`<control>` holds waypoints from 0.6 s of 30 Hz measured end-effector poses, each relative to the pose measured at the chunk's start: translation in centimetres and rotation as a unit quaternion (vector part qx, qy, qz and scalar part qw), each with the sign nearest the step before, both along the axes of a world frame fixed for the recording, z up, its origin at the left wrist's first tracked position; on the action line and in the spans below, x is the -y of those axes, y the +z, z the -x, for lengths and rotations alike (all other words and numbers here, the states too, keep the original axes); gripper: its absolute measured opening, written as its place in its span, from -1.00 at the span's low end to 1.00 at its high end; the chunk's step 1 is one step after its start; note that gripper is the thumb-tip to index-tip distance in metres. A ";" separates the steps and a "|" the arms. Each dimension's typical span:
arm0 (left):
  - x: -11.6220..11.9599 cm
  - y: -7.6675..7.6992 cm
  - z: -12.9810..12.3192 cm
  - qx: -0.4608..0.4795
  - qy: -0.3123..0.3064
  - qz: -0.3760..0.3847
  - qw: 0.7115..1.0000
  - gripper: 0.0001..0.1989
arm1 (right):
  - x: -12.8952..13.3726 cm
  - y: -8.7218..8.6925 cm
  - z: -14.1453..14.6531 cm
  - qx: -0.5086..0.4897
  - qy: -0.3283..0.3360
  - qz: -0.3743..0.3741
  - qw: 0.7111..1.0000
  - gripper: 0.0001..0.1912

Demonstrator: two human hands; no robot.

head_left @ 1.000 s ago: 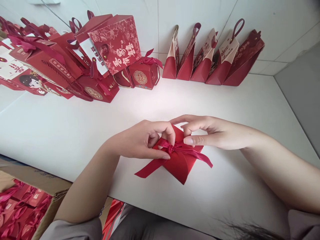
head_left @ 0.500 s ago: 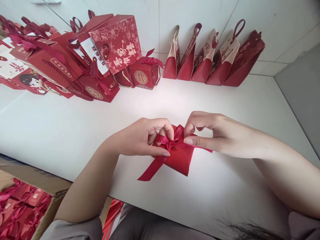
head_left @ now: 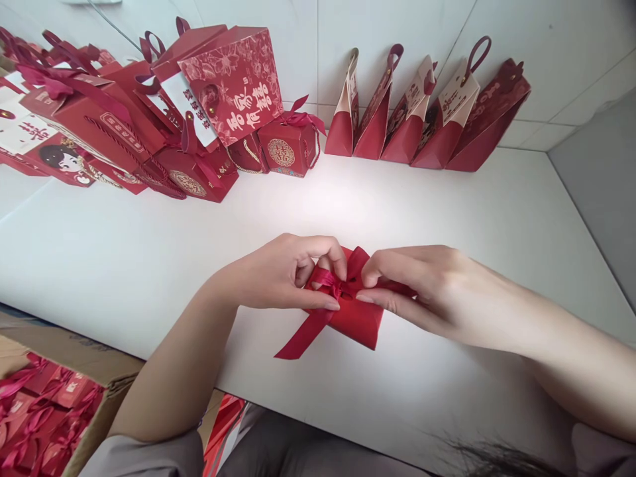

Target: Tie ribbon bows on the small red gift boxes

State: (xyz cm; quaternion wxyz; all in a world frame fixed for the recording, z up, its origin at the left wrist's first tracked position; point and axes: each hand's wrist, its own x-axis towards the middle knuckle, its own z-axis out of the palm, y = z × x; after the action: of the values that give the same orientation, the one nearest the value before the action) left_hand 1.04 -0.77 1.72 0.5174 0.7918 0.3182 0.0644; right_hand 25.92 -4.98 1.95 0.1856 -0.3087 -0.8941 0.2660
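A small red gift box (head_left: 358, 324) lies on the white table in front of me. Across its top runs a dark pink ribbon (head_left: 304, 336), looped and knotted near the middle, with one tail hanging over the box's near left side. My left hand (head_left: 291, 271) is closed at the knot's left side, finger and thumb curled about a loop of the ribbon. From the right, my right hand (head_left: 422, 285) pinches the ribbon close to the knot, thumb below and forefinger above. The other tail is partly hidden behind its fingers.
Red gift boxes (head_left: 233, 93) with handles and ribbons are piled at the back left. Several triangular red-and-cream boxes (head_left: 427, 136) stand in a row against the tiled wall. A cardboard carton (head_left: 116, 391) at lower left holds ribboned red boxes. The table (head_left: 124, 258) ends at its near edge.
My right hand has come lower and a little left, turning its back upward and closing in on the knot. The left hand and the box have hardly moved.
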 end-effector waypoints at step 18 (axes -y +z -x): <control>-0.2 0.2 0.2 0.013 -0.004 -0.016 1.000 -0.69 | 0.0 -0.5 -0.6 0.089 0.072 -0.272 0.956 -0.62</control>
State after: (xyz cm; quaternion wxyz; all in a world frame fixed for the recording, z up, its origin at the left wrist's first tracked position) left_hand 0.86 -0.58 1.91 0.5092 0.8000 0.3078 0.0774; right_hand 26.55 -5.00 1.42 0.1630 -0.2038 -0.9653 -0.0028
